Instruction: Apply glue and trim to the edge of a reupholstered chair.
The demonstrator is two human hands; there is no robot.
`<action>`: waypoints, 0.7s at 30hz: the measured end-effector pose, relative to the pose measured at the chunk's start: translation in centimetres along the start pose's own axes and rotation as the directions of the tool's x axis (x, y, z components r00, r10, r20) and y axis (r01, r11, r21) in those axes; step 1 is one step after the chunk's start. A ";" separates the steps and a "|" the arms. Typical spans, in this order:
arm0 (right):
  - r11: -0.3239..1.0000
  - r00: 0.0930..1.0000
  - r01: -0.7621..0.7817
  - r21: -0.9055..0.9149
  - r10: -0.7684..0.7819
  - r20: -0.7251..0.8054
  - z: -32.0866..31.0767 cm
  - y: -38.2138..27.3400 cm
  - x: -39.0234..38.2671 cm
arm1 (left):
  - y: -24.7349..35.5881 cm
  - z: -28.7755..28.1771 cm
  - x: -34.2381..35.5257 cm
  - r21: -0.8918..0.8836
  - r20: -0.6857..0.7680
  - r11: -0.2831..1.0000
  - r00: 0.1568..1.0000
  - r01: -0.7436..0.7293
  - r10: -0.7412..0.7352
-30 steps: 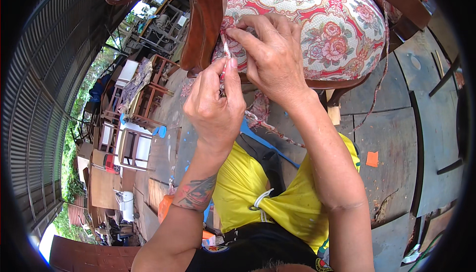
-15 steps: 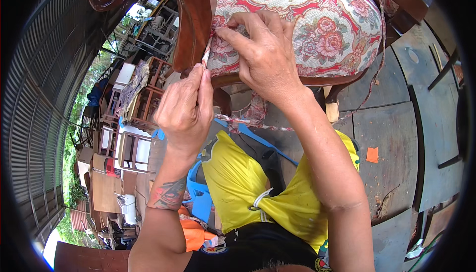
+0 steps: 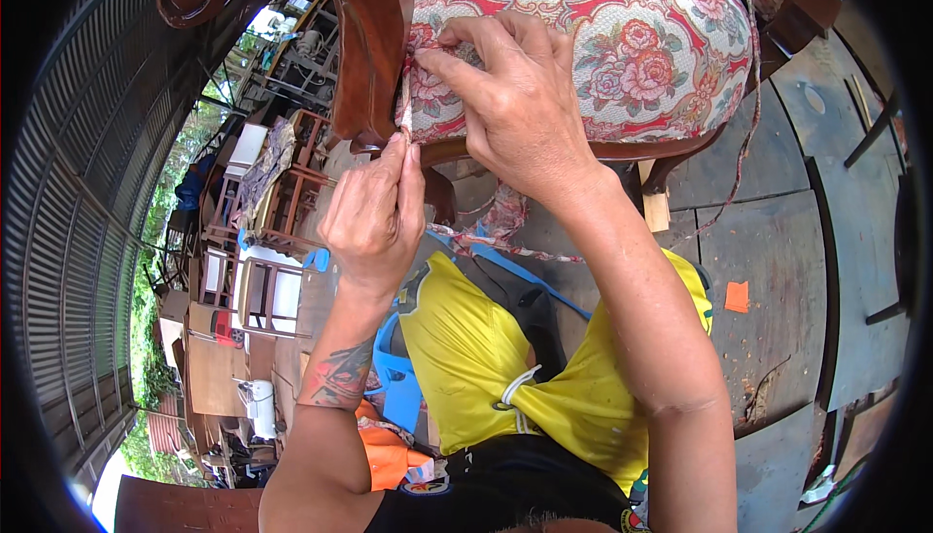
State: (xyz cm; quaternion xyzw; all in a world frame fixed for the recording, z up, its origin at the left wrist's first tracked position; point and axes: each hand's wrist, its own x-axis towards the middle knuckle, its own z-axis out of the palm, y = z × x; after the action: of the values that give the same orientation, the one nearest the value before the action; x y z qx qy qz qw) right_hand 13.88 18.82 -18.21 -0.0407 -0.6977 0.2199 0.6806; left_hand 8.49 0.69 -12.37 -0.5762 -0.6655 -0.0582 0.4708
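Note:
A wooden chair with a padded seat (image 3: 641,71) in floral red-and-cream fabric stands in front of me. Along the seat's left edge, beside the carved brown arm post (image 3: 364,57), runs a strip of fabric piping (image 3: 406,110). My left hand (image 3: 371,207) pinches the piping just below the post's foot. Higher up, my right hand (image 3: 520,96) is bent over the seat corner, thumb and forefinger pressed to the piping where it meets the cushion. Loose piping (image 3: 496,237) trails below the seat, and another length (image 3: 748,144) hangs at its right side.
A blue plastic stool (image 3: 397,387) is under me, with orange cloth (image 3: 389,450) beside it. Stacked wooden chair frames (image 3: 282,203) stand at the left by a corrugated metal wall (image 3: 73,193). Boards (image 3: 768,241) cover the floor, where an orange scrap (image 3: 738,297) lies.
The view has shifted slightly, moving the chair a little to the left. My left hand sits slightly lower and more to the right, still pinching the piping; my right hand stays at the seat corner.

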 end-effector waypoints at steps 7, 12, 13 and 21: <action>0.998 0.999 0.047 -0.041 -0.045 0.028 0.3 0.0 0.2 | 0.1 0.7 -0.3 -0.019 -0.016 1.000 1.000 -0.006 0.006; 0.993 0.995 0.098 -0.059 -0.097 0.024 0.5 0.4 0.5 | -0.2 0.6 -0.4 -0.020 -0.037 1.000 0.999 -0.009 0.009; 0.992 0.994 0.109 -0.061 -0.108 0.026 0.6 0.5 0.5 | -0.3 0.6 -0.4 -0.021 -0.037 1.000 0.999 -0.008 0.007; 0.983 0.985 0.169 -0.065 -0.168 0.029 1.0 0.9 0.7 | -0.8 0.9 -0.7 -0.021 -0.022 1.000 1.000 -0.014 0.013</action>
State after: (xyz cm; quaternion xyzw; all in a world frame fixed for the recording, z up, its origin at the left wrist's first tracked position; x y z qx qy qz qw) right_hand 12.67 19.61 -17.80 -0.0017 -0.7136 0.1385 0.6867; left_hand 7.23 0.50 -12.93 -0.5849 -0.6557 -0.0683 0.4726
